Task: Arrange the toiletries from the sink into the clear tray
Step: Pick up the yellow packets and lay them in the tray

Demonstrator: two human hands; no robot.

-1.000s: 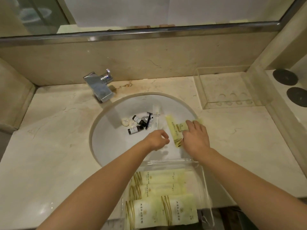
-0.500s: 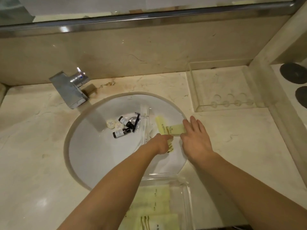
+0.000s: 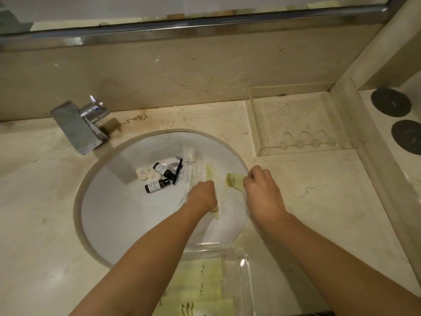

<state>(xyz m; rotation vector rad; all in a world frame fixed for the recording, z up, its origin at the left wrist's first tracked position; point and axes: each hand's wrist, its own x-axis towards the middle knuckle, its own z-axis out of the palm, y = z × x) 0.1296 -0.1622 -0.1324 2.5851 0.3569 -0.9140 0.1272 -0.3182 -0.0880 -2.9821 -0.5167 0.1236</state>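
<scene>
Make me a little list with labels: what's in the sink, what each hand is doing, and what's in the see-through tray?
sink: two dark bottles, two round soaps, razor, white packet
left hand: gripping long yellow packet
right hand: pinching small yellow packet
clear tray: yellow packets already inside

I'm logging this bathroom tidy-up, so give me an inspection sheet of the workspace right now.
Surface: beige marble counter, stained near the chrome tap.
Job's things: small dark bottles, round soaps, razor and white sachet in the white sink; yellow packets in the clear tray.
Clutter: second clear tray, two black discs.
Grippers: left hand grip on a long yellow packet; right hand pinching a short one.
Cables: nothing seen.
Surroundings: mirror above.
</scene>
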